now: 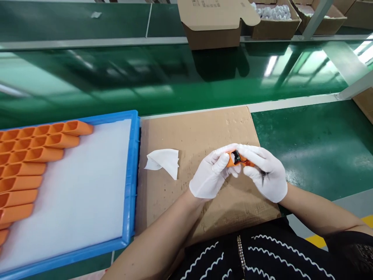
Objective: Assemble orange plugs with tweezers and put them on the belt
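Note:
Both of my hands wear white gloves and meet over a brown cardboard sheet (pixel 186 132). My left hand (pixel 211 175) and my right hand (pixel 266 171) are closed together on one small orange plastic casing (pixel 234 158) with a dark opening at its end. Most of the casing is hidden by the fingers. A crumpled white cloth (pixel 164 162) lies on the cardboard to the left of my left hand. Further left, a blue tray (pixel 132 175) with a white liner holds several rows of orange casings (pixel 32 155) like it.
A glossy green conveyor belt (pixel 145 81) runs across behind the cardboard. Open cardboard boxes (pixel 215 23) stand beyond it, one holding white parts (pixel 272 11). A metal frame post (pixel 317 17) rises at the back right.

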Motion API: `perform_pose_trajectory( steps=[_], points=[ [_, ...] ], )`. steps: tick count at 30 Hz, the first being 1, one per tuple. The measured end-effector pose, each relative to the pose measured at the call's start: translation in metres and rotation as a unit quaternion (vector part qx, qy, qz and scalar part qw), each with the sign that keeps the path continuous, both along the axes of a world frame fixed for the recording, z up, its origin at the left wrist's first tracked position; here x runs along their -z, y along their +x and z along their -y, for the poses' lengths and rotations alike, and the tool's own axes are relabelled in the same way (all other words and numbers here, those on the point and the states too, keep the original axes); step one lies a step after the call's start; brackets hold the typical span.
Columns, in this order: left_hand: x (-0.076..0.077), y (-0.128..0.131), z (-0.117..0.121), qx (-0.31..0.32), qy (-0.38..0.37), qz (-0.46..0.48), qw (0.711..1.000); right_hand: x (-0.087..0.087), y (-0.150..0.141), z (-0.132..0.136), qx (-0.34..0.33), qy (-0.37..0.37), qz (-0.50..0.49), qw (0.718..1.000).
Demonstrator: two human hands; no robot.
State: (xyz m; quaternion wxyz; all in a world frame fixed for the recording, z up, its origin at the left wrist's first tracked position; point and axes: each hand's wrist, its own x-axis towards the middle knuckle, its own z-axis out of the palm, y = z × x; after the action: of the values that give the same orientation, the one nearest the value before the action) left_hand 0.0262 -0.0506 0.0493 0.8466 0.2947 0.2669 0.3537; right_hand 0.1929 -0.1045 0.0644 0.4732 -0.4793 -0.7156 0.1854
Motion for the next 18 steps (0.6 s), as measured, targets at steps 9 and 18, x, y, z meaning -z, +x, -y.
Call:
perform_pose_trajectory(
  steps=[9, 18],
  points=[
    [-0.001, -0.003, -0.001, -0.007, 0.019, 0.009, 1.0, 0.002, 0.002, -0.003, 0.103, 0.024, -0.108, 0.988],
    [-0.003, -0.005, -0.004, 0.012, 0.108, -0.001, 0.994, -0.01, -0.004, -0.009, 0.02, -0.333, -0.285, 0.898]
  ],
)
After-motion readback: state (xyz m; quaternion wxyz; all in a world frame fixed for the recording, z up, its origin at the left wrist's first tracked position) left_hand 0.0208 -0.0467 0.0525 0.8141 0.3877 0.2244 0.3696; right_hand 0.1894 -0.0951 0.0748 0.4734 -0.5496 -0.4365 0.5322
